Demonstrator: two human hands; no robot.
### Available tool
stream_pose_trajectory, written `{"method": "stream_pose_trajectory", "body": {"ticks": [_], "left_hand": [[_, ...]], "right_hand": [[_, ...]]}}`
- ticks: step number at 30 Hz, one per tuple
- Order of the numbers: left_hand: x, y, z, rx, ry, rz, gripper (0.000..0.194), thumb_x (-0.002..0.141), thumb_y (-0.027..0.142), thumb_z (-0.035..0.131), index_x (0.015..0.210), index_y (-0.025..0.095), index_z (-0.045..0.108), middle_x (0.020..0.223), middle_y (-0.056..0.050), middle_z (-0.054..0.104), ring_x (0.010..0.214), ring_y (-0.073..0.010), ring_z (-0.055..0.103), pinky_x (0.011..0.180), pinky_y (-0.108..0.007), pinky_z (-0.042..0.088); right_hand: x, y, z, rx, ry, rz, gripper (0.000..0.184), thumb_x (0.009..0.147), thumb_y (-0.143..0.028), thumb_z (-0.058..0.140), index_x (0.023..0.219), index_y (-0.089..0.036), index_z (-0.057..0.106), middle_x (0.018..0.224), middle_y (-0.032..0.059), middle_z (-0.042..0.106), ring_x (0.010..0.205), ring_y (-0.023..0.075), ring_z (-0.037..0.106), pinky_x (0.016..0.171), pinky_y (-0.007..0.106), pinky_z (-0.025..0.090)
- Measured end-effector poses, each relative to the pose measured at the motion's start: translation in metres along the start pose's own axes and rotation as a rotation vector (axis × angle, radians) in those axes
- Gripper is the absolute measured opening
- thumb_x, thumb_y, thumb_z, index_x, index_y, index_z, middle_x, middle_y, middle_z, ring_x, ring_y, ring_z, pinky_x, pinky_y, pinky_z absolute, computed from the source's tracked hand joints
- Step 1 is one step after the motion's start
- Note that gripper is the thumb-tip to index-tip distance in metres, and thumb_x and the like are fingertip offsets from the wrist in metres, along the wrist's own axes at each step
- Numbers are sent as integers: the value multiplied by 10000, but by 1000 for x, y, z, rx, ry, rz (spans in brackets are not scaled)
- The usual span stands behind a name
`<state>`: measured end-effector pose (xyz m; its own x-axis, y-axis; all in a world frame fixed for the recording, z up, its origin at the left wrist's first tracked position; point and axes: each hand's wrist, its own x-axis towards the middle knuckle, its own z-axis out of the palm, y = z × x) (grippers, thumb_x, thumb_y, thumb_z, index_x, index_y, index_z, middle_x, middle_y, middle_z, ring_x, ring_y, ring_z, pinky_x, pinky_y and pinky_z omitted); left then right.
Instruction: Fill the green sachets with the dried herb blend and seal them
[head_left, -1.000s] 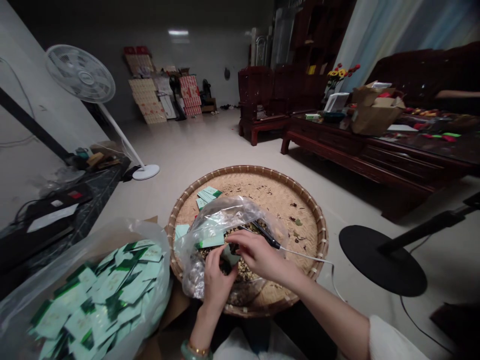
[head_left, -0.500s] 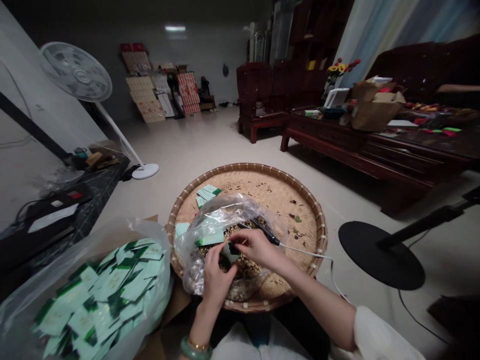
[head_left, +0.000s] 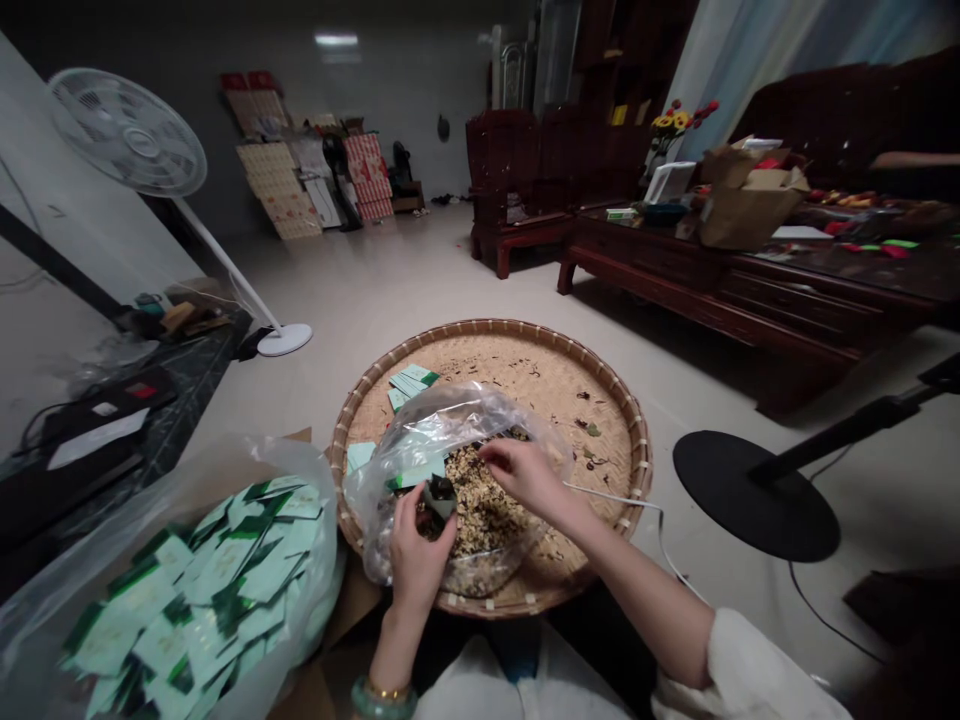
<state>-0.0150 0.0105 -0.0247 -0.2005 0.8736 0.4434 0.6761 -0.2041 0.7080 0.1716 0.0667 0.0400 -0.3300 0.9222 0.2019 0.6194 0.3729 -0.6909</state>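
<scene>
1. Head view, centre: gripping a small open sachet (head_left: pixel 442 508) between thumb and fingers of the left hand (head_left: pixel 420 555), with its dark mouth turned upward. Held over a clear plastic bag (head_left: pixel 465 400), spread wide open, just beside the bare part of a loose mix (head_left: pixel 484 505) of pale and dark bits.
2. Head view, right of the sachet: reaching across with the right hand (head_left: pixel 529 478), with fingers bent over the loose mix and well clear of the left hand. Cannot tell whether empty or pinching something small.
3. Head view, beneath the bag: a round woven tray (head_left: pixel 639 425) with a raised, bound rim. Dotted toward the right with dark scraps and one green leaf (head_left: pixel 592 430).
4. Head view, left part of the tray: a fanned group of flat packets (head_left: pixel 411 380) near the far rim, and more nearer the left rim, close to the bag.
5. Head view, left of the tray: a large translucent bag (head_left: pixel 225 460), heaped with pale and dark green packets (head_left: pixel 225 570).
6. Head view, right of the tray: a white cord (head_left: pixel 622 500) crossing the rim, partly hidden behind the right hand.
7. Head view, farther off: a white standing fan (head_left: pixel 139 143) at left; a dark wood bench (head_left: pixel 675 265) at right, bearing a brown paper bag (head_left: pixel 750 205).
</scene>
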Motion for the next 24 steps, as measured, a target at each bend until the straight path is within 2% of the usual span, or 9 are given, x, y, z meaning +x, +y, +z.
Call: {"method": "stream_pose_trajectory", "body": {"ticks": [2, 4, 7, 10, 15, 17, 21, 24], "left_hand": [[-2, -4, -1, 11, 38, 2, 483, 728, 340, 653, 1153, 150, 526, 1037, -112, 586, 923, -251, 608, 774, -396, 539], [-4, -6, -1, 19, 55, 23, 476, 734, 337, 652, 1154, 151, 528, 1046, -115, 589, 936, -253, 604, 780, -394, 535], [-5, -7, 0, 21, 56, 46, 465, 744, 325, 648, 1158, 150, 527, 1061, -121, 588, 941, -249, 601, 786, -390, 532], [-5, -8, 0, 30, 64, 65, 458, 745, 322, 647, 1150, 142, 530, 1049, -125, 592, 949, -255, 599, 802, -403, 527], [-6, -8, 0, 51, 54, 102, 442, 745, 304, 637, 1144, 145, 531, 1056, -124, 596, 981, -260, 593, 844, -423, 510], [-6, -7, 1, 50, 37, 97, 436, 746, 294, 631, 1144, 147, 530, 1055, -121, 597, 978, -256, 596, 842, -418, 512], [-6, -7, 1, 40, 31, 92, 426, 745, 288, 628, 1138, 152, 536, 1044, -117, 602, 964, -253, 604, 828, -409, 519], [-6, -7, 1, 43, 35, 92, 432, 740, 285, 631, 1141, 155, 536, 1051, -117, 601, 967, -255, 604, 828, -411, 519]], "right_hand": [[-3, 13, 5, -156, -239, 75, 227, 730, -87, 573, 877, -192, 710, 824, 53, 717, 787, 189, 656, 711, 251, 460], [-3, 22, 11, -228, -343, 100, 202, 725, -111, 587, 868, -182, 710, 828, 78, 718, 821, 213, 656, 727, 259, 448], [3, 28, 25, -248, -340, 104, 237, 759, -81, 527, 919, -146, 689, 924, 125, 703, 902, 222, 639, 771, 262, 429], [12, 29, 39, -257, -363, 111, 253, 717, -53, 550, 926, -111, 680, 957, 150, 686, 911, 225, 629, 771, 256, 421], [16, 34, 55, -193, -397, 96, 263, 665, -204, 676, 926, -184, 695, 915, 61, 702, 856, 201, 629, 703, 221, 415], [15, 35, 58, -174, -389, 106, 231, 657, -227, 684, 883, -186, 707, 856, 53, 708, 804, 198, 631, 666, 221, 406], [13, 35, 57, -133, -344, 121, 149, 646, -133, 636, 762, -167, 723, 730, 45, 705, 712, 181, 622, 625, 218, 387], [13, 35, 48, -84, -276, 122, 181, 673, -116, 605, 789, -168, 733, 741, 33, 708, 711, 161, 617, 640, 208, 391]]}}
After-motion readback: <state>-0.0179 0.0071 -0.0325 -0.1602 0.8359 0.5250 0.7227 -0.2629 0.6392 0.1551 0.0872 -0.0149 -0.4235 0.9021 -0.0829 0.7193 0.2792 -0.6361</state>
